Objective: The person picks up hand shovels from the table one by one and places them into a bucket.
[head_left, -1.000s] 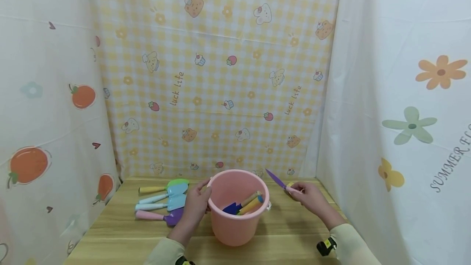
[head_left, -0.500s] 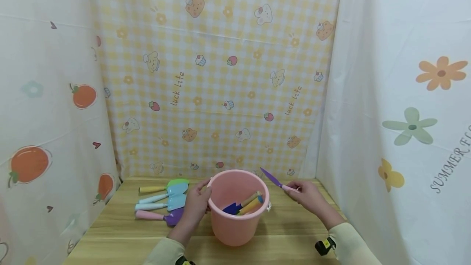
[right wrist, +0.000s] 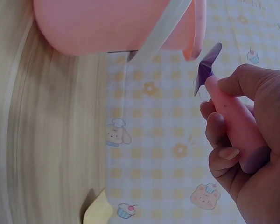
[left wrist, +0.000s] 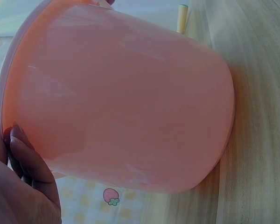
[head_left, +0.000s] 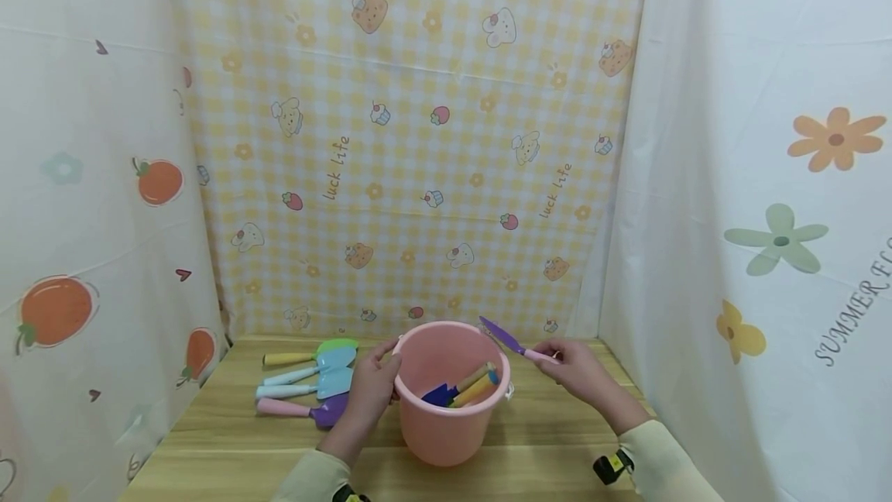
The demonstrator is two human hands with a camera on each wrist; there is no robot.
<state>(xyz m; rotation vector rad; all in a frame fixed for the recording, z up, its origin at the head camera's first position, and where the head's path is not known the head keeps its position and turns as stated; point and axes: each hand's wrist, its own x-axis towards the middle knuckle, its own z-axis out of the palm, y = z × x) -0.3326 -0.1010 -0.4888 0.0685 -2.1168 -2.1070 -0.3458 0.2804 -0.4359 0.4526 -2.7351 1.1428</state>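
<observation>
A pink bucket (head_left: 446, 432) stands upright on the table. My left hand (head_left: 375, 379) grips its rim at the left; in the left wrist view the fingers (left wrist: 35, 168) curl below the lip. With my right hand (head_left: 578, 374) I hold a small garden trowel (head_left: 503, 336) by its pink handle (right wrist: 235, 121). Its purple blade points up and left, in front of the bucket's far right rim in the head view; touching or apart, I cannot tell. Inside the bucket lie a dark blue trowel (head_left: 439, 394) and a tool with a yellow-orange handle (head_left: 474, 391).
Left of the bucket, several trowels lie in a row, among them a green one (head_left: 337, 346) and a purple one (head_left: 331, 411). A pale yellow piece (right wrist: 99, 210) shows on the table (head_left: 230, 448) in the right wrist view. Patterned cloths (head_left: 418, 138) surround the table.
My right hand has moved left with the trowel, bringing the blade from beside the bucket to its far right rim. The left hand and the bucket have stayed put.
</observation>
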